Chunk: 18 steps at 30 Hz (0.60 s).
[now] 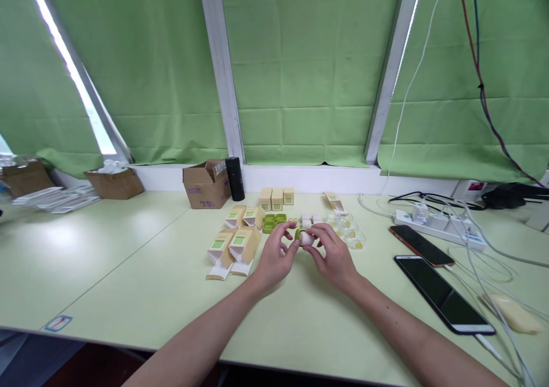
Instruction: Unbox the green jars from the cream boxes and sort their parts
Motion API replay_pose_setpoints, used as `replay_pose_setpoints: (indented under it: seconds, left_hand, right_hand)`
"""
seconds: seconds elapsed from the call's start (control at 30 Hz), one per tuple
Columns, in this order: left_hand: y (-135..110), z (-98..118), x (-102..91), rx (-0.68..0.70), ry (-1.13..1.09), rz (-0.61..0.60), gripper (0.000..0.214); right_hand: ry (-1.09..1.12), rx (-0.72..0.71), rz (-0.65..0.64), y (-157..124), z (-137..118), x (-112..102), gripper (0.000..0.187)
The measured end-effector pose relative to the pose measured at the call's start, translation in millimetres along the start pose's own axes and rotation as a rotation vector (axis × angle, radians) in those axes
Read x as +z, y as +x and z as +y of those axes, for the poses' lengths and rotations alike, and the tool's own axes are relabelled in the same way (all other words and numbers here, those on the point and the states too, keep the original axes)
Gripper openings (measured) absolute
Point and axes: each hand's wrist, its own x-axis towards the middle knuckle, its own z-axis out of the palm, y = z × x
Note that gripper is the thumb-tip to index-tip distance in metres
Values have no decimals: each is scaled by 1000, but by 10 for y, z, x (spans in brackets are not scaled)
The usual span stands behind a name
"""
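My left hand (274, 256) and my right hand (332, 255) meet over the middle of the pale green table (128, 261). Together their fingertips pinch a small white rounded piece with a green part (305, 237). Just beyond it lie green plastic trays (273, 222), small white pieces (309, 220) and clear plastic shells with yellow dots (349, 231). Open tan cartons with green labels (234, 248) lie to the left of my left hand, and three shut ones (277, 198) stand further back.
A brown cardboard box (207, 184) and a black cylinder (234, 179) stand at the back. Two phones (444, 292) (421, 245), a power strip (437, 224) and cables lie on the right. More boxes (115, 182) sit far left under green blinds.
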Motion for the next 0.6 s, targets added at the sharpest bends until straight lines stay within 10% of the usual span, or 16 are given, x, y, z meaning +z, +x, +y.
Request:
replay_pose_setpoints:
  seconds: [0.6]
  left_hand:
    - [-6,-137,53,-104,-140,-131,22]
  right_hand:
    - [-267,-146,-184,-42,43,50,41]
